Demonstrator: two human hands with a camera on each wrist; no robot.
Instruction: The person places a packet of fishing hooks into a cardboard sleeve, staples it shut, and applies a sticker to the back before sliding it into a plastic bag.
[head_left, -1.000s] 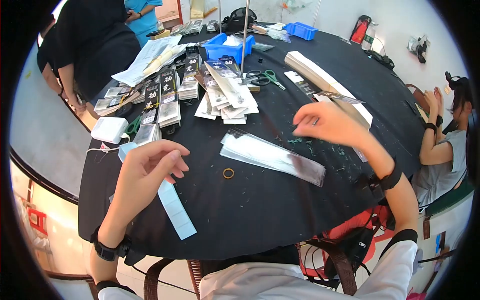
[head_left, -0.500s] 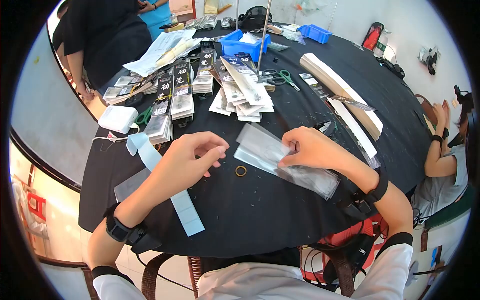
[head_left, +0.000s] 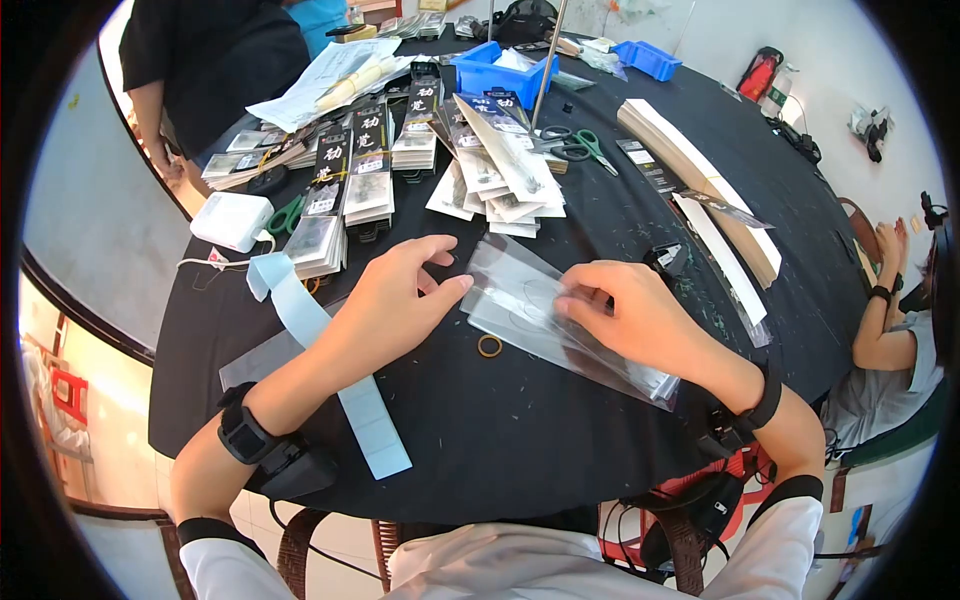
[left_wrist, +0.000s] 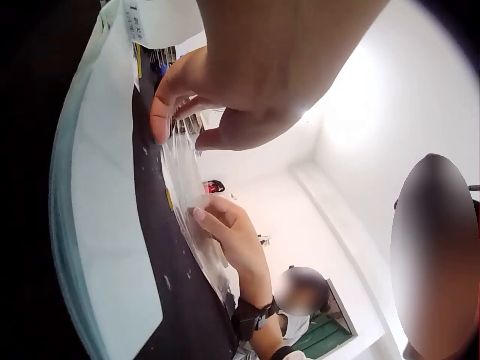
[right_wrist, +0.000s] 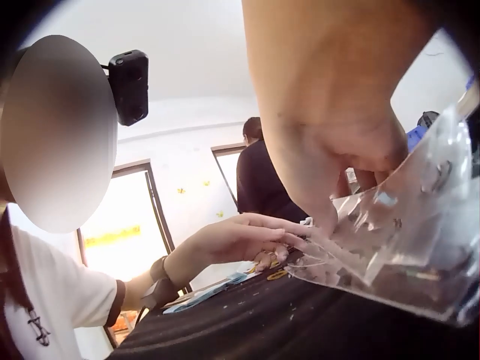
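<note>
My right hand (head_left: 640, 315) pinches the top of a small stack of clear plastic sleeves (head_left: 530, 310) near its middle. The stack lies slanted on the black tablecloth, its layers slightly fanned. My left hand (head_left: 405, 295) is at the left end of the sleeves, thumb and fingers spread apart, fingertips right at the edge. In the left wrist view a gap shows between the left thumb and fingers (left_wrist: 160, 127), with the sleeve end beside them. A yellow-brown rubber band ring (head_left: 489, 346) lies just below the sleeves. Under my left forearm runs a pale blue label strip (head_left: 372, 430).
Piles of packaged cards (head_left: 505, 190) lie behind my hands, with green-handled scissors (head_left: 590, 150) and a blue bin (head_left: 500, 75). A long stack of white card (head_left: 700, 190) stands to the right. A white adapter box (head_left: 230, 220) sits at left. Other people are around the table.
My right hand came down from the right onto the sleeves and pinched them. My left hand moved right, from beside the blue strip to the sleeves' left end.
</note>
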